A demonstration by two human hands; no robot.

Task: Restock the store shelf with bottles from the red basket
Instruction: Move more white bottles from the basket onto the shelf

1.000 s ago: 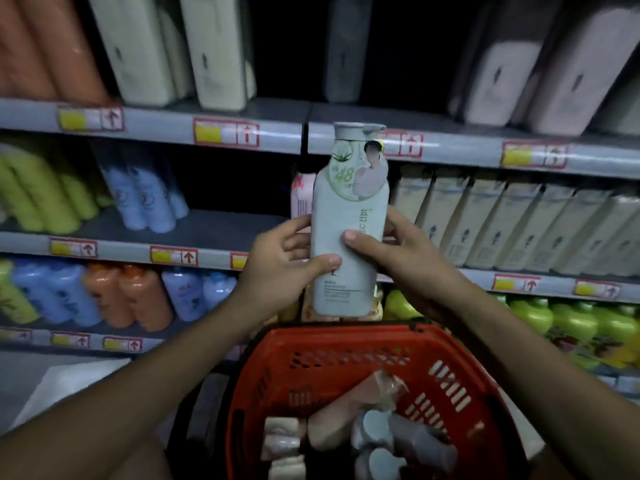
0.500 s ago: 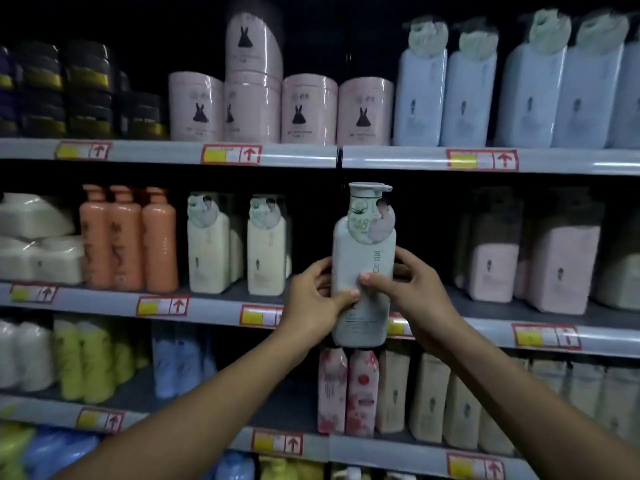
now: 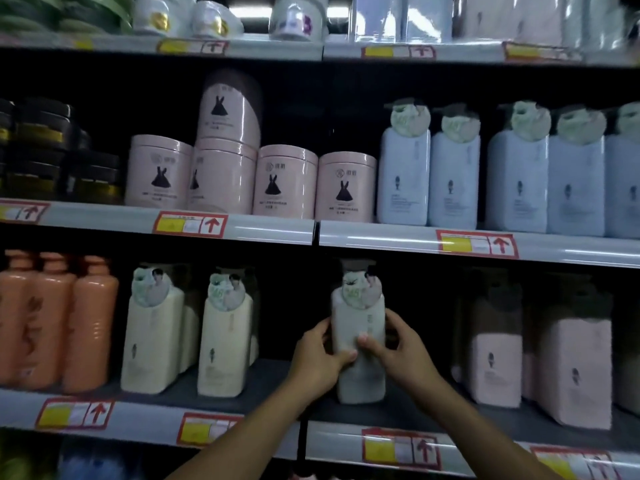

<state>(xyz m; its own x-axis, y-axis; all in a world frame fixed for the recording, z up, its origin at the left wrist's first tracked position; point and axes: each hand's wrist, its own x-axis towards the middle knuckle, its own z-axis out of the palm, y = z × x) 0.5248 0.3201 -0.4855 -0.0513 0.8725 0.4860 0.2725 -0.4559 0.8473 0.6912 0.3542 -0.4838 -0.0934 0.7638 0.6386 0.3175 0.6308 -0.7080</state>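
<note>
A dim store aisle fills the view, with grey metal shelves running across at several heights, each edged with red and yellow price tags (image 3: 189,224). On the lower shelf (image 3: 263,382), a pale bottle (image 3: 360,372) stands upright, long axis vertical, pump cap at the top under a round label tag, its front facing the viewer. Its base sits at or just above the shelf board. Both hands clasp its middle: the left hand (image 3: 317,358) wraps the left side, the right hand (image 3: 401,351) the right, thumbs across the front. To the left of the grip stand cream bottles (image 3: 221,344), then orange bottles (image 3: 88,327). To the right stand pink bottles (image 3: 575,372). Above the grip sit pink round tubs (image 3: 284,183) and pale blue bottles (image 3: 516,181).
</note>
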